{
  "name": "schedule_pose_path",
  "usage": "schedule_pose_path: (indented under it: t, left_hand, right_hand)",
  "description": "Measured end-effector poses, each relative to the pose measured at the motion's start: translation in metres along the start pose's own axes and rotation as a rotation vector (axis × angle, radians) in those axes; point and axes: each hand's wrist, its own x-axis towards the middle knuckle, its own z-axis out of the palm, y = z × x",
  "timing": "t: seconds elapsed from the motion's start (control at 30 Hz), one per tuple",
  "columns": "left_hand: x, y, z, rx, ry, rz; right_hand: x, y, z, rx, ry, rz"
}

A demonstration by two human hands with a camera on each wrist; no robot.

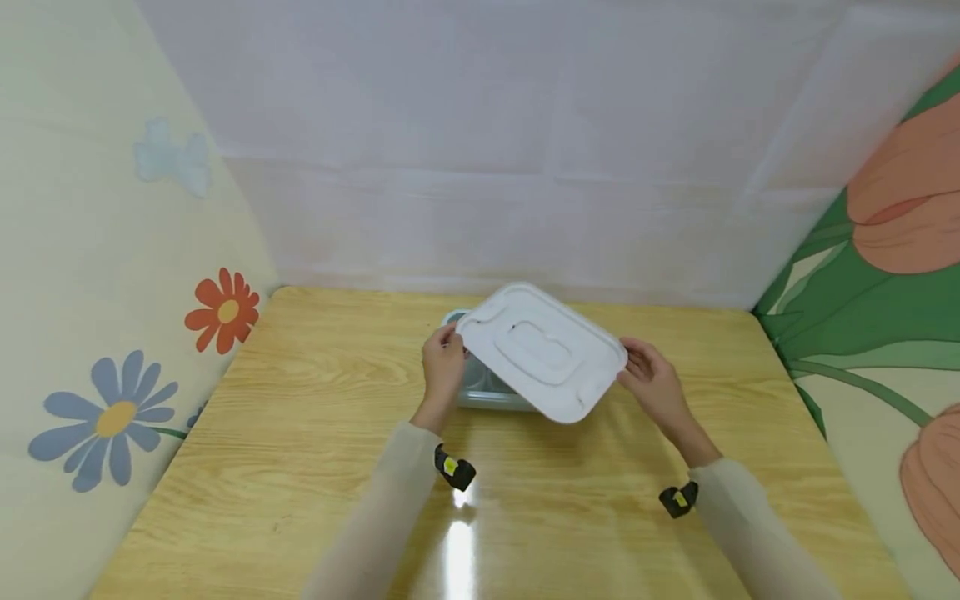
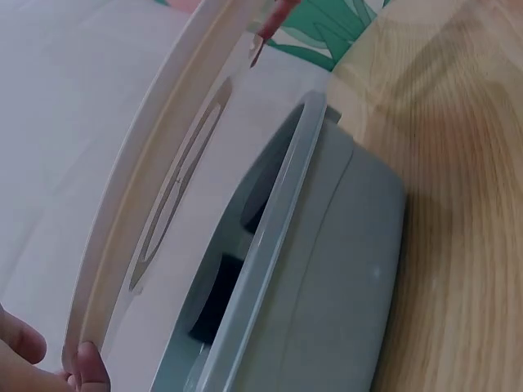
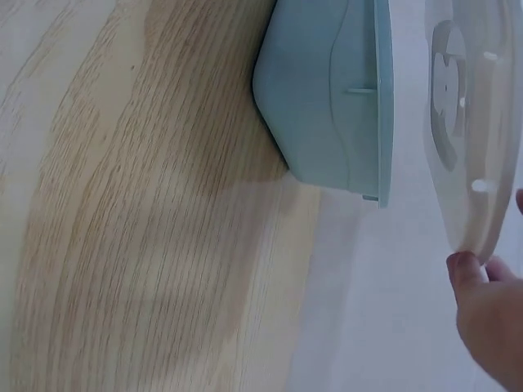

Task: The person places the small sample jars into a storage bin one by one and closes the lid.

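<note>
While both sleeved forearms come up from the bottom of the frame, the left hand [image 1: 442, 364] pinches the left edge of a white lid [image 1: 542, 350] and the right hand [image 1: 654, 383] grips its right edge, fingers curled on the rim. Lid sits mid-frame, tilted, held above a pale blue container [image 1: 483, 388], apart from it. Container rests on the wooden table [image 1: 300, 433]. Behind, a white backdrop [image 1: 480, 150] fills the upper frame.

Makeshift booth, floral sheets [image 1: 112, 333], wooden table [image 1: 300, 467]
</note>
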Motion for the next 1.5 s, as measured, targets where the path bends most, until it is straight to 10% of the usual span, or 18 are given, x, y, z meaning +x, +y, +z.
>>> schedule_pose_path:
  t: [0.3,0.8,1.17,1.5]
  left_hand:
    - [0.006,0.004,-0.025,-0.018,0.033,0.013]
    - [0.012,-0.012,-0.053,-0.007,-0.078,0.167]
    - [0.012,-0.013,-0.062,0.019,-0.039,0.341]
    - [0.009,-0.02,-0.058,0.203,0.031,0.463]
  right_hand:
    - [0.006,0.002,0.015,0.011,-0.073,-0.128]
    - [0.015,0.004,0.024,-0.008,0.16,-0.296]
    - [0.009,-0.007,0.031,-0.07,0.229,-0.301]
    - [0.007,-0.027,0.04,-0.102,0.183,-0.536]
